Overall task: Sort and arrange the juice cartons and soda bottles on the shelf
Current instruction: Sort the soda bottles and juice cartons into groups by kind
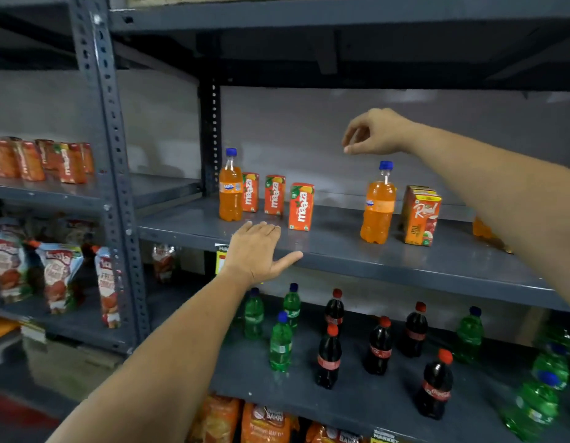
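Note:
On the grey middle shelf an orange soda bottle stands at the left with three Maaza juice cartons beside it. A second orange soda bottle stands further right, next to yellow Real apple juice cartons. Another orange bottle is mostly hidden behind my right forearm. My right hand hovers just above the second bottle's blue cap, fingers curled downward and holding nothing. My left hand rests flat and open on the shelf's front edge, below the Maaza cartons.
The shelf below holds scattered green soda bottles and cola bottles. Snack bags fill the bottom. A perforated steel upright divides off the left bay, which has more juice cartons and pouches.

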`<state>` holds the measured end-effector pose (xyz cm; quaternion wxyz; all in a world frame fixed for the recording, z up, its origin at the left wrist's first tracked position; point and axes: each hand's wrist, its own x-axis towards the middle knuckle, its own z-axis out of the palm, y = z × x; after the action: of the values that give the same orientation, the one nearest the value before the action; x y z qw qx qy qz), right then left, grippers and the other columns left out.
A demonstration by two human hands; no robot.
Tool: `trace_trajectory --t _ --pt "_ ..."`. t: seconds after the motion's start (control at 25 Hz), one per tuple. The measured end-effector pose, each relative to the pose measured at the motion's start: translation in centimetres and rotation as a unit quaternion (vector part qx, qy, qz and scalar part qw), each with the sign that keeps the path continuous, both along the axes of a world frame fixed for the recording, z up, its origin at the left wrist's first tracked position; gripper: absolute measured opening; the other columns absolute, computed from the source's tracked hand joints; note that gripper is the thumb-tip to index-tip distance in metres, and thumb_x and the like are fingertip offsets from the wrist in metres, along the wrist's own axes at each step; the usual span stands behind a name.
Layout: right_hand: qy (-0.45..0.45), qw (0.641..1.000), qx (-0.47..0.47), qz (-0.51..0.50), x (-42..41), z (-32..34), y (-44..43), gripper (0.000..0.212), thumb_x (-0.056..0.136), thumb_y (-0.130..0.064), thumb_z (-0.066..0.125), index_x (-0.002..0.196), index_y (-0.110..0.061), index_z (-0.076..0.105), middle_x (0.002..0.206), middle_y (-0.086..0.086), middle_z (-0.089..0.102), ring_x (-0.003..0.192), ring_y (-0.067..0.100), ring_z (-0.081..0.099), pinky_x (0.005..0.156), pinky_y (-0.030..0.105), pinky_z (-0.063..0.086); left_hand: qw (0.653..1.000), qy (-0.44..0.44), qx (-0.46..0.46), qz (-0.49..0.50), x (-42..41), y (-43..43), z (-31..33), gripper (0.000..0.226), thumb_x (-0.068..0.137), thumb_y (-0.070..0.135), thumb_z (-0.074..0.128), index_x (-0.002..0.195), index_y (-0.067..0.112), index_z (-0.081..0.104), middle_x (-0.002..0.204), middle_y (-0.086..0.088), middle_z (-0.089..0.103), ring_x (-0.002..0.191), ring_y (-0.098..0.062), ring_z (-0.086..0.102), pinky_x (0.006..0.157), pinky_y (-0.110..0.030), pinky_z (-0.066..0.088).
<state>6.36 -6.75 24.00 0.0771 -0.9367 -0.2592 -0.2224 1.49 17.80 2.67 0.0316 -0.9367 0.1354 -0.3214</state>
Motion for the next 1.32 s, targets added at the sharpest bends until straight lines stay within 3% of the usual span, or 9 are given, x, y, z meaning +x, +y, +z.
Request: trace_trajectory --t 0.16,0.4,0.52,0.64,0.72,0.88,1.08,1.32 --pt "0.037 0.999 -0.011 0.007 2.2 -0.4 8.0 0.026 0.082 -0.040 0.069 0.101 -0.024 0.064 0.101 0.003 0.068 0.091 0.018 0.065 0.080 0.032 0.050 1.000 0.004 0.023 0.006 1.4 6.6 0.7 0.101 0.071 0.083 0.006 0.121 0.010 0.056 0.120 -0.006 0.063 0.113 -0.023 0.054 0.106 -0.040 0.032" --pt "0.071 0.997 0.023 0.013 5.4 -1.2 17.7 0.048 0.083 -0.043 0.066 0.119 -0.014 0.057 0.106 0.004 0.060 0.080 0.014 0.062 0.061 0.019 0.046 0.998 0.022 0.051 -0.032 4.0 13.0 0.5 0.105 0.069 0.086 0.004 0.124 0.013 0.055 0.125 -0.002 0.062 0.115 -0.019 0.055 0.110 -0.040 0.027" --pt "0.068 0.997 0.022 0.003 6.5 -1.8 21.3 0.055 0.086 -0.042 0.062 0.131 -0.014 0.047 0.111 0.006 0.059 0.083 0.019 0.064 0.070 0.024 0.050 0.997 0.026 0.046 -0.058 4.9 14.9 -0.2 0.104 0.070 0.084 0.003 0.133 0.015 0.047 0.137 -0.001 0.053 0.125 -0.017 0.048 0.112 -0.040 0.025" --pt "0.074 0.997 0.009 0.009 7.0 -2.5 23.9 0.047 0.091 -0.033 0.057 0.135 -0.019 0.045 0.115 0.009 0.060 0.084 0.021 0.065 0.081 0.032 0.054 0.996 0.020 0.051 -0.067 5.3 16.2 -0.9 0.102 0.072 0.082 0.002 0.140 0.015 0.037 0.146 0.000 0.043 0.134 -0.016 0.038 0.113 -0.038 0.023" --pt "0.068 0.997 0.006 0.018 7.2 -2.7 24.9 0.032 0.092 -0.024 0.057 0.123 -0.018 0.055 0.115 0.010 0.061 0.082 0.019 0.065 0.078 0.030 0.055 0.995 0.022 0.058 -0.075 5.6 16.6 -1.0 0.099 0.075 0.081 0.006 0.142 0.015 0.035 0.147 -0.001 0.042 0.135 -0.017 0.036 0.113 -0.038 0.022" --pt "0.077 0.997 -0.005 0.016 6.5 -1.6 24.3 0.017 0.088 -0.014 0.064 0.105 -0.013 0.064 0.104 0.010 0.066 0.075 0.012 0.067 0.067 0.020 0.054 0.994 0.023 0.056 -0.090 5.7 16.6 -1.0 0.097 0.075 0.081 0.013 0.141 0.014 0.036 0.147 -0.002 0.042 0.135 -0.017 0.036 0.113 -0.037 0.022" --pt "0.129 0.991 -0.041 0.011 3.3 0.8 20.4 0.018 0.085 -0.013 0.066 0.104 -0.012 0.067 0.098 0.006 0.070 0.082 0.012 0.070 0.068 0.020 0.055 0.991 -0.003 -0.001 -0.131 4.8 14.2 -0.3 0.094 0.073 0.079 0.017 0.133 0.014 0.048 0.138 -0.002 0.052 0.128 -0.018 0.046 0.107 -0.039 0.030" --pt "0.179 0.983 -0.049 -0.019 -2.1 2.7 10.9 0.020 0.084 -0.013 0.067 0.104 -0.014 0.068 0.100 0.005 0.072 0.087 0.015 0.072 0.073 0.024 0.057 0.989 -0.007 0.030 -0.147 2.7 5.2 -0.3 0.087 0.075 0.079 0.013 0.108 0.016 0.062 0.107 -0.001 0.066 0.100 -0.022 0.060 0.085 -0.034 0.041"
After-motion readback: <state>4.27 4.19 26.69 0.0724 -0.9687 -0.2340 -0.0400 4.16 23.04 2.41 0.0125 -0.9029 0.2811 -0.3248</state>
